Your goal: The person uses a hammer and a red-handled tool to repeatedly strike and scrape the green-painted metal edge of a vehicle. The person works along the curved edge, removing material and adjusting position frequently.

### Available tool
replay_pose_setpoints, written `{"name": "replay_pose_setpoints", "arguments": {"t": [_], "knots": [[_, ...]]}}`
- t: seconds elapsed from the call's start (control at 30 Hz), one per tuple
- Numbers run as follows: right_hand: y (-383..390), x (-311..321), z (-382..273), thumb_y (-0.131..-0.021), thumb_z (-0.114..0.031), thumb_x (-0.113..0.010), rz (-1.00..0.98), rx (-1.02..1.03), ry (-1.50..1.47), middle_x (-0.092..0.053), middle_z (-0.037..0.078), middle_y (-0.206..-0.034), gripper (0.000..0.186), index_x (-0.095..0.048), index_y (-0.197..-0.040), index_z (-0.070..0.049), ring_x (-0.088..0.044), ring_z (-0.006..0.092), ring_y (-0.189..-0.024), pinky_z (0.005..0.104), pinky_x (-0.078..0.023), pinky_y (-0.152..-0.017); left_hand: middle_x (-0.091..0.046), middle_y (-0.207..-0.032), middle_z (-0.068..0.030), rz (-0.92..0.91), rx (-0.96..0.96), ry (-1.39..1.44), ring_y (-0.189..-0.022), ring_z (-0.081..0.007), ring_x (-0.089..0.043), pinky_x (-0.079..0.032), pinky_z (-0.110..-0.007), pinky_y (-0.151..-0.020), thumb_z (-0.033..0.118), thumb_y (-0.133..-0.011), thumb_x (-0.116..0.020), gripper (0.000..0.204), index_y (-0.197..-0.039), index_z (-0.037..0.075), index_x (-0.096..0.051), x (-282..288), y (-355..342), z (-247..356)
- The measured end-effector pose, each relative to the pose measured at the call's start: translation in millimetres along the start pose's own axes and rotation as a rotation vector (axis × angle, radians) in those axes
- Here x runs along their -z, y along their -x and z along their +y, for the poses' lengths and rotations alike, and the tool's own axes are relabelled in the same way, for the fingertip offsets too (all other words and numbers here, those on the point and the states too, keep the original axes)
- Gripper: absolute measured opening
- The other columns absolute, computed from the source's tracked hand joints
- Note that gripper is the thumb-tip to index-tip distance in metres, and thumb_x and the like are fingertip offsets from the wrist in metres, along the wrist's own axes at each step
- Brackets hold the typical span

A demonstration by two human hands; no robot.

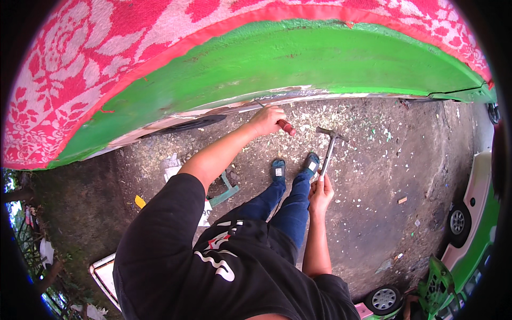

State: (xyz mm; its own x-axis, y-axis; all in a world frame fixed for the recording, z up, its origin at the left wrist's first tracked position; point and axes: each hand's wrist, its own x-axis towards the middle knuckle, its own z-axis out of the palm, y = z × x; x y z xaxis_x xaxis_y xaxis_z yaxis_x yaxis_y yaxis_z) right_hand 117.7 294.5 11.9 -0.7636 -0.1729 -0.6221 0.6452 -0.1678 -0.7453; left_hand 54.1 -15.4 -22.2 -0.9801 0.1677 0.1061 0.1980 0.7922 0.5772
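Note:
My left hand [269, 119] is closed around a red-handled screwdriver [286, 127]. Its thin shaft sticks out past my fingers to the lower edge of the green vehicle body [256, 58]; whether the tip touches is too small to tell. Along that edge, the paint [282, 95] is broken and chipped to white and brown. My right hand [320, 193] grips a hammer [328, 152] low on its pale handle. The metal head is raised over the ground, to the right of the screwdriver handle and apart from it.
A pink and white floral blanket [176, 29] drapes over the vehicle. Pale chips litter the dark ground [368, 176] near my sandalled feet [278, 169]. A green metal piece [224, 196] lies left of my legs. Another vehicle's wheel [458, 222] and green body stand at the right.

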Motion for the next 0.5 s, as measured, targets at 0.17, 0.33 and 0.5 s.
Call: {"name": "replay_pose_setpoints", "arguments": {"t": [0.17, 0.33, 0.5], "knots": [[0.4, -2.4, -2.2, -0.101, -0.019, -0.048, -0.017, -0.014, 0.013, -0.036, -0.008, -0.059, 0.027, -0.057, -0.12, -0.002, -0.03, 0.0004, -0.045, 0.0178, -0.022, -0.038, -0.055, -0.068, -0.007, -0.039, -0.025, -0.009, -0.072, -0.0289, -0.059, -0.045, -0.042, -0.066, 0.012, -0.069, -0.071, 0.016, -0.07, 0.008, -0.055, 0.4, -1.3, -9.9], [-1.4, -1.2, -2.2, -0.101, -0.02, -0.048, -0.01, -0.006, 0.053, -0.036, -0.007, -0.059, 0.029, -0.056, -0.122, -0.001, -0.03, 0.0004, -0.045, 0.0178, -0.023, -0.039, -0.059, -0.07, -0.0077, -0.107, -0.025, 0.048, -0.072, -0.0294, -0.062, -0.049, -0.042, -0.07, 0.011, -0.068, -0.068, 0.01, -0.067, 0.009, -0.058, 1.2, -6.3, -9.2], [-4.4, -2.8, -5.0, -0.101, -0.02, -0.049, -0.024, -0.025, 0.068, -0.038, -0.007, -0.059, 0.03, -0.056, -0.122, -0.001, -0.031, 0.0004, -0.045, 0.0174, -0.024, -0.039, -0.062, -0.07, -0.0082, -0.223, 0.004, 0.025, -0.071, -0.0297, -0.063, -0.05, -0.042, -0.066, 0.014, -0.069, -0.067, 0.009, -0.067, 0.01, -0.059, 2.9, -6.5, -10.6]]}}
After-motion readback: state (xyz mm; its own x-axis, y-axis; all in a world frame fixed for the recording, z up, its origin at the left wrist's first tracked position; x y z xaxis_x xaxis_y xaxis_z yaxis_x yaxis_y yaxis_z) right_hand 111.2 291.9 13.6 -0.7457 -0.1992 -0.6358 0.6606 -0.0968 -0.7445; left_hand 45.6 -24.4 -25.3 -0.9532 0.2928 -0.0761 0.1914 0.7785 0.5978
